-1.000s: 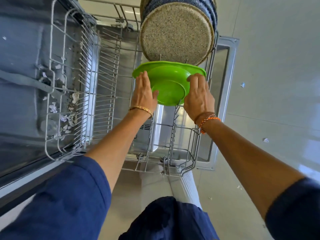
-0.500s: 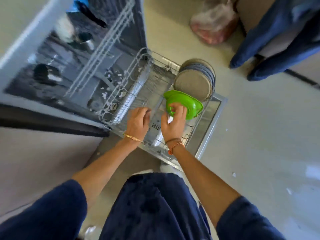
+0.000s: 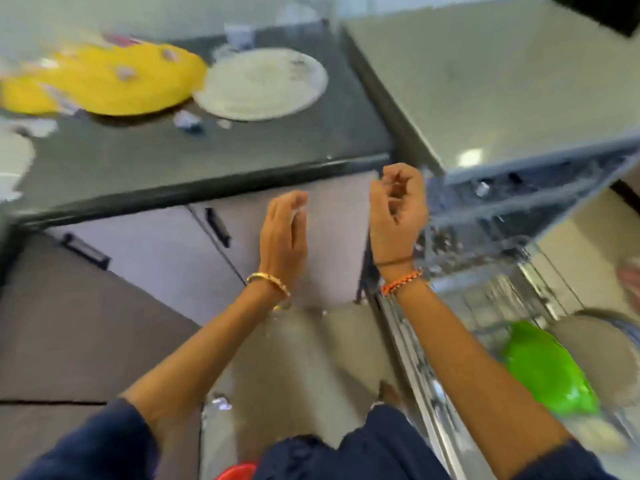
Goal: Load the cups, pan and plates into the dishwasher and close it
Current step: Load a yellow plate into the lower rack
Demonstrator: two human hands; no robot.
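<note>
The green plate (image 3: pixel 550 372) stands in the dishwasher's pulled-out lower rack (image 3: pixel 481 306) at the right, beside a speckled grey plate (image 3: pixel 599 355). My left hand (image 3: pixel 284 237) and my right hand (image 3: pixel 398 209) are raised in front of the cabinet, away from the rack, both holding nothing. The left hand's fingers are loosely extended; the right hand's fingers are curled but apart. On the dark counter (image 3: pixel 173 161) lie a white plate (image 3: pixel 259 84) and a yellow plate (image 3: pixel 104 81). The view is motion-blurred.
The open dishwasher (image 3: pixel 519 195) sits under a light countertop (image 3: pixel 485 81) at the right. Cabinet doors with black handles (image 3: pixel 218 226) are below the dark counter. Small scraps (image 3: pixel 187 121) lie beside the white plate. A red object (image 3: pixel 239 472) shows at the bottom edge.
Both hands have let go of the green plate, which stays in the rack, and risen. My view has swung left and up to the counter with the white and yellow plates.
</note>
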